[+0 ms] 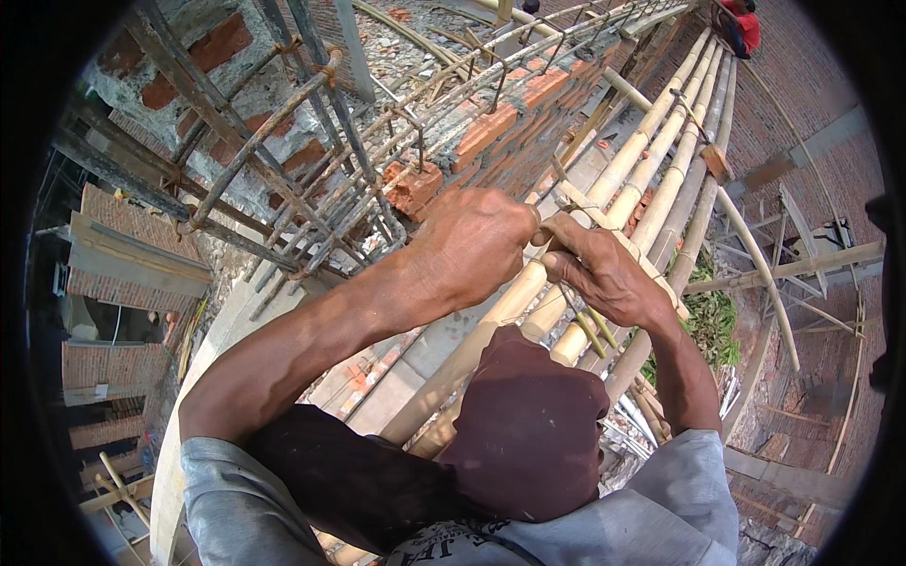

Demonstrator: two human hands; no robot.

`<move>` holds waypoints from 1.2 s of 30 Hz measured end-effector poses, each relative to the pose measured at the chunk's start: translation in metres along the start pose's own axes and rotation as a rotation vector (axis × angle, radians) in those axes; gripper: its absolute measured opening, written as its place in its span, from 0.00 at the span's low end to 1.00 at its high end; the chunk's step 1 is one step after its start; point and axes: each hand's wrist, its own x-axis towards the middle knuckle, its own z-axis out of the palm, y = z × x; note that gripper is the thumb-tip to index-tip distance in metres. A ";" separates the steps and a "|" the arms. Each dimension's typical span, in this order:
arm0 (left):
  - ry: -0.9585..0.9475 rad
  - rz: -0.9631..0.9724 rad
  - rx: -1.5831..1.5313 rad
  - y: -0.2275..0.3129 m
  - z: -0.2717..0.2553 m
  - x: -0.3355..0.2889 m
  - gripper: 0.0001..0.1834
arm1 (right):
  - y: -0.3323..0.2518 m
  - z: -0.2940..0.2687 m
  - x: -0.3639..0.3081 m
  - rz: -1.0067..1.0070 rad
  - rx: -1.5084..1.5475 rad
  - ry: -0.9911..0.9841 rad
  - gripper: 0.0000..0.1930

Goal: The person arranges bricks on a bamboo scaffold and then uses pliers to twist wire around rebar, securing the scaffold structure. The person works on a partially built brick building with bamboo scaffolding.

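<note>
My left hand (481, 241) is closed in a fist above the bamboo poles, its knuckles turned up. Close against it, my right hand (609, 269) is pinched, thumb against bent fingers. Whatever lies between the two hands is hidden by the fingers. Below the right hand a thin dark strand (578, 316) hangs over the poles. A short bamboo crosspiece (668, 288) passes beside the right hand, across several long bamboo poles (661, 156) laid side by side. My maroon-covered knee (528, 424) is bent just below the hands.
A rebar cage (255, 141) stands at left, next to a brick wall (510, 137) topped with long steel bars. A hammer (715, 162) lies on the poles at right. Far off, a person in red (746, 28) sits. Green leaves (713, 325) show below the poles.
</note>
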 end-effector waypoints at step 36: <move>-0.200 0.014 0.196 -0.007 -0.055 -0.149 0.09 | -0.034 0.058 0.035 -0.194 0.526 -0.394 0.33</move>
